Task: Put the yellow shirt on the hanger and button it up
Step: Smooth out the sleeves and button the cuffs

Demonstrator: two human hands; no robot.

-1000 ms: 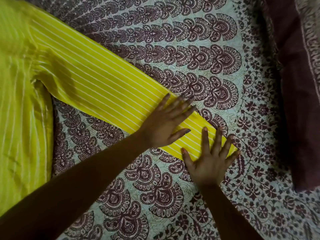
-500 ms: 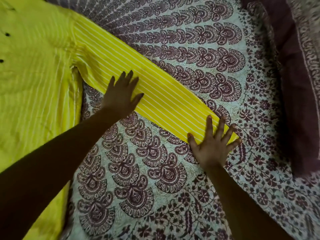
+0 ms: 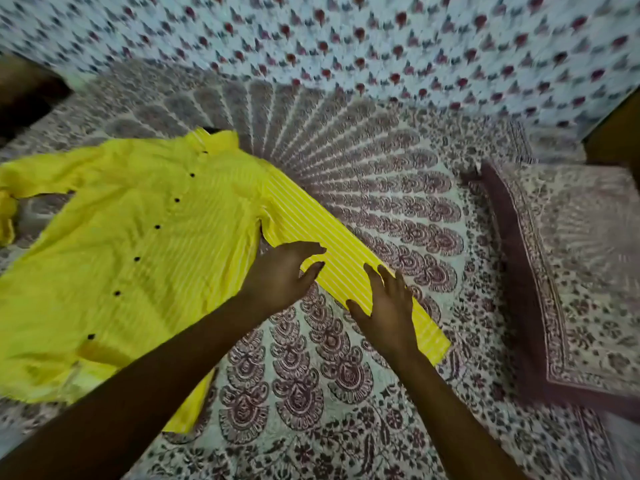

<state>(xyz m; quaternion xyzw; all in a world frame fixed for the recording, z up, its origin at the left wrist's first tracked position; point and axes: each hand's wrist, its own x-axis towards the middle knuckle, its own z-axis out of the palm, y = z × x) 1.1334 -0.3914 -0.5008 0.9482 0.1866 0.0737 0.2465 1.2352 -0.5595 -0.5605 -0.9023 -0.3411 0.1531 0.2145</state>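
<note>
Head view: striped yellow shirt [image 3: 138,265] with black buttons [image 3: 157,226] lies flat, left hand [image 3: 280,275] and right hand [image 3: 384,317] open over its sleeve [image 3: 311,230].

"What lay in front of you?"

"A pale bedsheet [image 3: 346,393] printed with maroon paisley rows fanning out from a centre. It covered most of what I saw."

"And at the sides?"

"On my right lay a pillow [image 3: 571,271] in a similar print, with a broad maroon border. Beyond the sheet was a whitish cloth [image 3: 346,36] dotted with small red motifs, blurred. A dark shape [image 3: 24,95] sat far left and a brown surface [image 3: 613,133] far right. I couldn't tell what they were."
</note>
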